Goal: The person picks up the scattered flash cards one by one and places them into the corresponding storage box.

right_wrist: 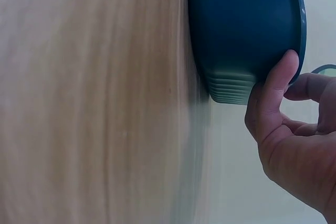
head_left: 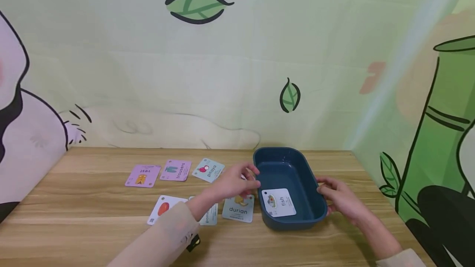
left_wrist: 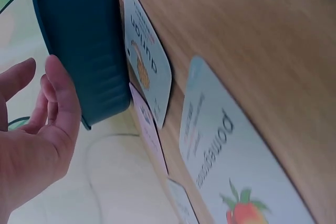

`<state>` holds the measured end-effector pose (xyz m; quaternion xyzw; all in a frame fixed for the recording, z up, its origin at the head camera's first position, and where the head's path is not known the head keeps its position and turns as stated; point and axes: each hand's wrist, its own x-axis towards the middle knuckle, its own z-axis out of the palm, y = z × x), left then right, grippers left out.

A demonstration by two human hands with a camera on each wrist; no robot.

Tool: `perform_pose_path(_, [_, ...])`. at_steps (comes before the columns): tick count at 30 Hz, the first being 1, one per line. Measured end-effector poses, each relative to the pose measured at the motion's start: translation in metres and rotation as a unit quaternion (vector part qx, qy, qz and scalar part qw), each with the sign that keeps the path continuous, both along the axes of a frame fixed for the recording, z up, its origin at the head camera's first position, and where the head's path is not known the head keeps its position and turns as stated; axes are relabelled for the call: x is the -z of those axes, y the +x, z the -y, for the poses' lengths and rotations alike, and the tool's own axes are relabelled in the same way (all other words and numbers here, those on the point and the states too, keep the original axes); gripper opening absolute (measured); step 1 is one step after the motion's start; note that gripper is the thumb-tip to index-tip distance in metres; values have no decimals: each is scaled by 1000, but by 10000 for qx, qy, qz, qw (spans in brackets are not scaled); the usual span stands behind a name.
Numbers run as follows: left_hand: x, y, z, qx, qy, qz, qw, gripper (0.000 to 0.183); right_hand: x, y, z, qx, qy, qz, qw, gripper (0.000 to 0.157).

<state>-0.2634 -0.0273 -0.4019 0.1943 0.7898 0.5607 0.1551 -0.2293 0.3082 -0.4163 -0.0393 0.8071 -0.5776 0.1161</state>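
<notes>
A dark blue plastic box [head_left: 293, 176] stands on the table, with a "fish" card [head_left: 279, 202] lying tilted inside it. My right hand [head_left: 343, 201] pinches the box's right rim; the right wrist view shows the thumb [right_wrist: 283, 72] against its outer wall. At the left rim is my left hand [head_left: 235, 182], fingers loosely bent. One fingertip seems to touch the box there, without closing round it. Under and beside the left hand lie a "durian" card [head_left: 238, 211] and a pomegranate card [left_wrist: 231, 145], the latter partly hidden by the arm in the head view.
Farther back lie a "vest" card [head_left: 142, 175], a "trousers" card [head_left: 176, 170] and a "pitaya" card [head_left: 208, 169]. Nearer is a card with a red picture [head_left: 163, 208], partly covered by the left sleeve. A printed cloth backdrop [head_left: 222, 73] rises behind the wooden table [head_left: 92, 217].
</notes>
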Motion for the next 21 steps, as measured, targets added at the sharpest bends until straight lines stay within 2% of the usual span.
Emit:
perform_pose_path(11, [-7,-6,32,-106,-391,-134,9991,30,0,0,-1,-16,-23,-18,10000,51])
perform_pose_path(17, [-6,-9,61,-275,-490,-110,9984,26,0,0,-1,-57,-62,-31,10000,51])
perform_pose_path(21, [-5,-9,86,-516,-571,-123,9970,27,0,0,-1,-28,-46,-33,10000,51])
